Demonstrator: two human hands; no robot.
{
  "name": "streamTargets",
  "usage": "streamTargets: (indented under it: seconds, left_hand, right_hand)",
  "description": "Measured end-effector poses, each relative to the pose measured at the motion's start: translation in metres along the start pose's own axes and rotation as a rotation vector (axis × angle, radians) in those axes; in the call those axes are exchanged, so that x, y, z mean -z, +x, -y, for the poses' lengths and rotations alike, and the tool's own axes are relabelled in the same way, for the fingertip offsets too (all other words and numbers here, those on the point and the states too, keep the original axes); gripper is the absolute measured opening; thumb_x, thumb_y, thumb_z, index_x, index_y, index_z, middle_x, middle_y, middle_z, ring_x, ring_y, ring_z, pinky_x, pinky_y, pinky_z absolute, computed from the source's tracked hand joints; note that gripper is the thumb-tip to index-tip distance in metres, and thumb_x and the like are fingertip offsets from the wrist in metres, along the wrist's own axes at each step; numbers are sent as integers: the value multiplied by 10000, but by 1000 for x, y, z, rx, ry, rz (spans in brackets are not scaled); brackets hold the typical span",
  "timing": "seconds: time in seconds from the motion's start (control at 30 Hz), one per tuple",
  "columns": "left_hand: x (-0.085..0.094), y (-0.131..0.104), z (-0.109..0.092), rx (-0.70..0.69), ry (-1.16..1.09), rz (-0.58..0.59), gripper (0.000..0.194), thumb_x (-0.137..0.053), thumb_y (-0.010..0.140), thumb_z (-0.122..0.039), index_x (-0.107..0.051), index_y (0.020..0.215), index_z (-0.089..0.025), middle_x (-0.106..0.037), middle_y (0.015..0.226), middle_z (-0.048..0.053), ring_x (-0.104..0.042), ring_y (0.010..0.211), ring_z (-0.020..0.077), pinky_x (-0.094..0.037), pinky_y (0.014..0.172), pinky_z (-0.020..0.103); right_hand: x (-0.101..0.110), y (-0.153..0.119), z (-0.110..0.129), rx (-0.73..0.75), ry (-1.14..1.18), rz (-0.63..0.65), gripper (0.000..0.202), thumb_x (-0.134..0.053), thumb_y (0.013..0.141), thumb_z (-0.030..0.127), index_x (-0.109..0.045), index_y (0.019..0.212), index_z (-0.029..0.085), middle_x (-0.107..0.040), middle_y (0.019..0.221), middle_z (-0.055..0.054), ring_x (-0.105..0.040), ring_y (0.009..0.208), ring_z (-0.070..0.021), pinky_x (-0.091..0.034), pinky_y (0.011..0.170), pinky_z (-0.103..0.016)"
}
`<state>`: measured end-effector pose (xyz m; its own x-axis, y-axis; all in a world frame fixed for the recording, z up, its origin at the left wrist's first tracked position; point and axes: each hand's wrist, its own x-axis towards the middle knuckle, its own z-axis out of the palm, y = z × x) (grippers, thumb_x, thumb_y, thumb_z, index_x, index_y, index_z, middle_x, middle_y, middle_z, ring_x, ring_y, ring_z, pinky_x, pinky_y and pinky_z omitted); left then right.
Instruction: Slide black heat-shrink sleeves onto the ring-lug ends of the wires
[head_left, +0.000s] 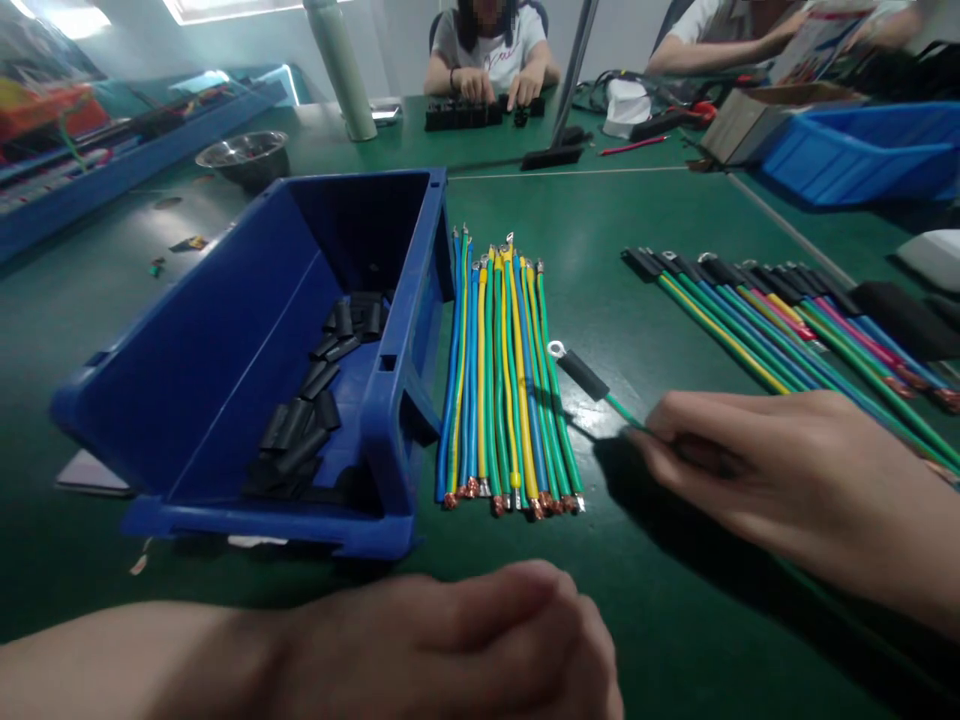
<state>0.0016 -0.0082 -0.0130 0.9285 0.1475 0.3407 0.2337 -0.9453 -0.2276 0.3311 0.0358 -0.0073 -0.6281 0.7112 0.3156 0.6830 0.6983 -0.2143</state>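
Observation:
My right hand [735, 460] pinches a green wire [624, 411] between thumb and fingers. At the wire's far end is a silver ring terminal [556, 350], with a black sleeve [585, 374] just behind it. My left hand [487, 640] is curled closed low in front; whatever its fingers hold, if anything, is hidden. Between the hands and the bin lies a row of blue, green and yellow wires [510, 380] with bare copper near ends. On the right, a second row of wires [750, 310] has black sleeves at the far ends.
A blue bin [405, 400] at the left holds several short black tubes [300, 425]. Behind it stand a metal bowl [244, 155] and a pale green bottle [341, 70]. A metal post [574, 80], a cardboard box [750, 120] and a light blue bin [862, 155] stand farther back. Two people sit opposite.

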Motion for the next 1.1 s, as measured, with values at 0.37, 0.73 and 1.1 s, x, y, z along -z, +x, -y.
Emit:
streamTargets:
  seconds: [0.37, 0.73, 1.1]
  left_hand:
    - [-26, 40, -12, 144, -84, -45, 283, -592, 1211, -218, -855, 1298, -274, -826, 1503, -32, -728, 1448, 172, -524, 1318, 303]
    - [-57, 35, -27, 330, -154, -174, 289, -603, 1191, -391, -795, 1273, -191, -851, 1447, 64, -752, 1443, 262, -607, 1216, 400]
    - [-58, 33, -23, 284, -166, -177, 293, -628, 1165, -379, -800, 1298, -181, -837, 1474, 87, -746, 1456, 277, -619, 1213, 414]
  right_hand:
    - [-21, 6, -8, -352, 80, -41, 542, -521, 1136, 561, -526, 664, 295, -459, 493, 47, -400, 403, -143, -266, 471, -314]
    - [-31, 22, -12, -621, -45, -47, 482, -542, 1079, 570, -453, 688, 303, -539, 547, 6, -451, 466, -169, -253, 566, -344]
    - [-22, 20, -15, -653, -55, 62, 419, -554, 1030, 595, -537, 731, 303, -619, 591, -16, -534, 517, -204, -266, 560, -341]
